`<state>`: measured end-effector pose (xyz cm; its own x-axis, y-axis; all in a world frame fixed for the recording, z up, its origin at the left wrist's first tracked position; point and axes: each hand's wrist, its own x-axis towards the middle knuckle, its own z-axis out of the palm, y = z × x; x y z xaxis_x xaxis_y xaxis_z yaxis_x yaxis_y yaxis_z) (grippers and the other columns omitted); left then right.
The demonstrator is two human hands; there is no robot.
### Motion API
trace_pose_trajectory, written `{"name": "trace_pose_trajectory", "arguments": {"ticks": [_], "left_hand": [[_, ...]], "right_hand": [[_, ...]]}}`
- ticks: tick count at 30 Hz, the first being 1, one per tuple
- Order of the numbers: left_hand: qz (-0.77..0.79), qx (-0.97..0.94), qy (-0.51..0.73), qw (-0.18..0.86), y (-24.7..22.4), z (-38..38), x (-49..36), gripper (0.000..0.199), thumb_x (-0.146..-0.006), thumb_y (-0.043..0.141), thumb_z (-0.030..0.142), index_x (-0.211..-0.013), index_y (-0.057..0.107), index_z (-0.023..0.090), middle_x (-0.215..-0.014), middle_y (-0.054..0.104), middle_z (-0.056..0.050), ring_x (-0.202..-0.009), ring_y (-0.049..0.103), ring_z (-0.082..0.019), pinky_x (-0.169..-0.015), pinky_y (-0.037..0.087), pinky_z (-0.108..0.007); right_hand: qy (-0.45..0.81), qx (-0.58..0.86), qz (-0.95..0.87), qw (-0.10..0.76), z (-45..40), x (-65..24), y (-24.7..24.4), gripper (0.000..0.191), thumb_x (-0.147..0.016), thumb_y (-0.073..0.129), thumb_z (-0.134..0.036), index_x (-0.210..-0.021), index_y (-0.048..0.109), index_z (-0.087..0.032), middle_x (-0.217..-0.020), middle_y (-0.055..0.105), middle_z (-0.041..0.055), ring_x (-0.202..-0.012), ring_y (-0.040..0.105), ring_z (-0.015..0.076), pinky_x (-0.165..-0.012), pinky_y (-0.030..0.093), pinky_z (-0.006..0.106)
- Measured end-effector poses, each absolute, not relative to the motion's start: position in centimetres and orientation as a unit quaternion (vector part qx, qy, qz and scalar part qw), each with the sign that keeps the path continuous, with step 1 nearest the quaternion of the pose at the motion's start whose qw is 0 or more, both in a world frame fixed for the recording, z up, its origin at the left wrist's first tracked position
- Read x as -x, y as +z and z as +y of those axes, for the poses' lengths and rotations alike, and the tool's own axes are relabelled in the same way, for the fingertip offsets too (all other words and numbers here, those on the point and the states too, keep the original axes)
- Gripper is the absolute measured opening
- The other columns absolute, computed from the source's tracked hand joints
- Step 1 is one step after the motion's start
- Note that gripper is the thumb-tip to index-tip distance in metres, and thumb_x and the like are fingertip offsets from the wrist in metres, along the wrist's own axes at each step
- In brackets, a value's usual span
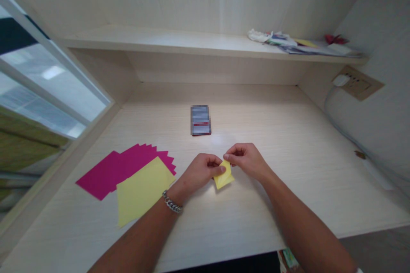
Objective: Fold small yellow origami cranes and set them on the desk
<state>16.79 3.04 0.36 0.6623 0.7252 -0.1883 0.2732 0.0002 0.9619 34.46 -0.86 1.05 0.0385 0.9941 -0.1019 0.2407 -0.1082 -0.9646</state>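
Note:
A small folded piece of yellow paper (224, 179) is held between both hands just above the desk. My left hand (202, 167) pinches its left side, thumb on top. At its upper corner, the thumb and fingertips of my right hand (245, 158) are closed on the paper. The folded paper has a pointed top and a wider lower edge; its far side is hidden. Left of my left wrist lie a flat yellow sheet (141, 192) and, partly under it, a fanned stack of magenta sheets (123, 168).
A phone-like rectangular object (200, 120) with a blurred face lies beyond my hands. A shelf (166, 42) spans the back, with papers (301, 45) at its right. A white plug (341, 79) sits in the wall socket, its cable running down the right side. A window borders the left.

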Motion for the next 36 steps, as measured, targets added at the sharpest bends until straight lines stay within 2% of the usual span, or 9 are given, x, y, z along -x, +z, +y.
{"name": "trace_pose_trajectory", "arguments": {"ticks": [5, 10, 12, 17, 23, 26, 31, 36], "left_hand": [[0.366, -0.674, 0.184, 0.614, 0.4, 2.9, -16.9, 0.014, -0.069, 0.063, 0.026, -0.069, 0.068, 0.013, -0.062, 0.060, -0.001, -0.055, 0.047, -0.012, -0.054, 0.034, -0.024], [0.388, -0.642, 0.190, 0.633, 0.3, 2.9, -17.1, 0.015, -0.068, 0.064, 0.026, -0.071, 0.069, 0.012, -0.064, 0.062, -0.003, -0.056, 0.049, -0.012, -0.053, 0.035, -0.024], [0.393, -0.638, 0.194, 0.633, 0.2, 2.9, -17.1, 0.016, -0.068, 0.065, 0.027, -0.072, 0.069, 0.012, -0.064, 0.062, -0.003, -0.056, 0.049, -0.012, -0.054, 0.036, -0.024], [0.395, -0.631, 0.209, 0.635, -0.1, 3.0, -17.1, 0.016, -0.068, 0.067, 0.028, -0.074, 0.070, 0.013, -0.065, 0.064, -0.003, -0.056, 0.051, -0.012, -0.055, 0.039, -0.025], [0.410, -0.584, 0.272, 0.646, -0.5, 3.3, -17.1, 0.021, -0.069, 0.070, 0.031, -0.081, 0.071, 0.014, -0.077, 0.069, -0.007, -0.066, 0.059, -0.015, -0.060, 0.046, -0.027], [0.423, -0.572, 0.309, 0.632, -0.8, 3.5, -17.0, 0.027, -0.069, 0.070, 0.034, -0.086, 0.071, 0.014, -0.080, 0.069, -0.008, -0.068, 0.060, -0.016, -0.060, 0.048, -0.027], [0.396, -0.527, 0.324, 0.679, -0.6, 3.5, -16.9, 0.032, -0.069, 0.072, 0.032, -0.094, 0.068, 0.013, -0.084, 0.069, -0.008, -0.073, 0.063, -0.017, -0.066, 0.051, -0.029], [0.376, -0.515, 0.317, 0.702, -0.4, 3.3, -17.1, 0.037, -0.064, 0.076, 0.025, -0.098, 0.065, 0.013, -0.084, 0.069, -0.007, -0.071, 0.064, -0.016, -0.065, 0.051, -0.029]], "right_hand": [[0.473, 0.586, -0.503, 0.424, -0.8, -34.3, 1.1, 0.026, -0.069, 0.071, -0.039, -0.064, 0.064, -0.014, -0.054, 0.061, 0.0018, -0.049, 0.055, 0.0111, -0.050, 0.045, 0.024], [0.499, 0.559, -0.472, 0.465, -0.6, -34.5, 1.2, 0.038, -0.079, 0.056, -0.051, -0.077, 0.067, -0.015, -0.067, 0.064, 0.0039, -0.058, 0.058, 0.0122, -0.052, 0.047, 0.024], [0.483, 0.558, -0.497, 0.456, -0.6, -34.5, 1.2, 0.035, -0.077, 0.060, -0.049, -0.080, 0.067, -0.016, -0.071, 0.065, 0.0039, -0.061, 0.058, 0.0127, -0.054, 0.046, 0.024], [0.402, 0.594, -0.564, 0.409, -0.6, -34.4, 0.7, 0.023, -0.071, 0.068, -0.040, -0.069, 0.068, -0.016, -0.064, 0.065, 0.0027, -0.061, 0.056, 0.0134, -0.058, 0.044, 0.025], [0.473, 0.564, -0.501, 0.456, -0.5, -34.0, 0.6, 0.033, -0.080, 0.056, -0.047, -0.081, 0.067, -0.016, -0.074, 0.065, 0.0040, -0.065, 0.059, 0.0140, -0.058, 0.048, 0.025], [0.508, 0.547, -0.488, 0.452, -0.6, -33.8, 0.5, 0.028, -0.074, 0.065, -0.042, -0.085, 0.064, -0.016, -0.076, 0.065, 0.0036, -0.065, 0.059, 0.0133, -0.058, 0.048, 0.024], [0.519, 0.554, -0.461, 0.459, -0.5, -33.7, 0.2, 0.023, -0.070, 0.069, -0.034, -0.081, 0.064, -0.014, -0.070, 0.065, 0.0027, -0.057, 0.058, 0.0114, -0.054, 0.048, 0.024], [0.487, 0.571, -0.460, 0.475, -0.4, -33.6, 0.1, 0.022, -0.069, 0.069, -0.033, -0.079, 0.066, -0.013, -0.069, 0.066, 0.0035, -0.058, 0.060, 0.0123, -0.054, 0.050, 0.025]]}}
